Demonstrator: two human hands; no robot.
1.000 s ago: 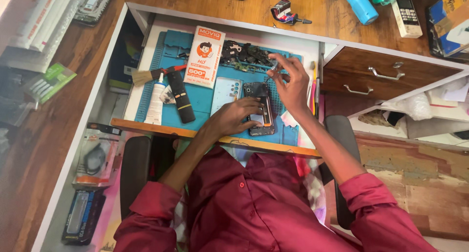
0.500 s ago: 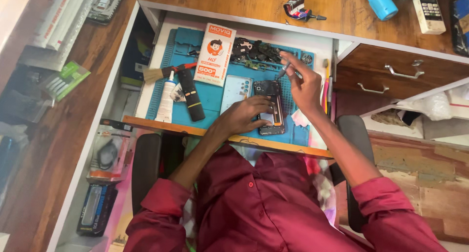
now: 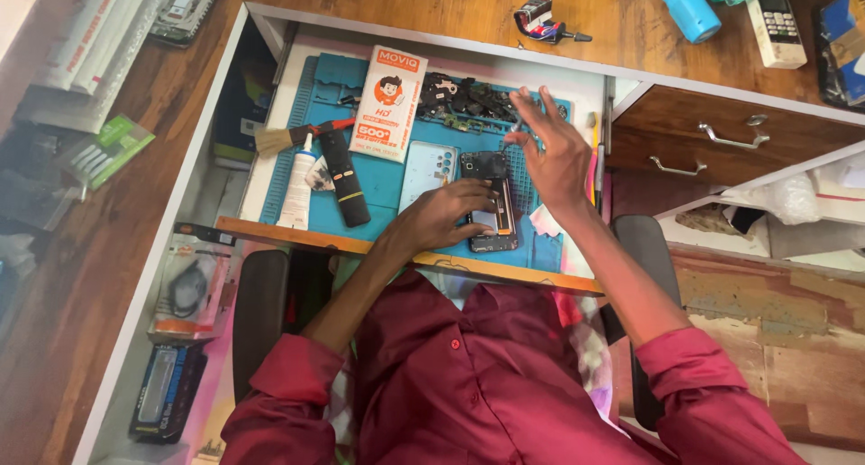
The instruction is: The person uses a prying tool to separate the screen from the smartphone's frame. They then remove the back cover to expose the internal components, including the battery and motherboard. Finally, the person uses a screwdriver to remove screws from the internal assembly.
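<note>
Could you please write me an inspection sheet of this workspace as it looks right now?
Surface: blue work mat in a pulled-out white drawer tray.
Job's things: opened dark phone, pale blue back cover beside it.
Clutter: heap of dark parts, white and orange box, white tube, black bar-shaped tool, small brush.
Grippers: left hand rests on the phone; right hand raised above it, fingertips pinched.
Cables: nothing seen.
Surroundings: wooden desk, drawer with metal handles.
</note>
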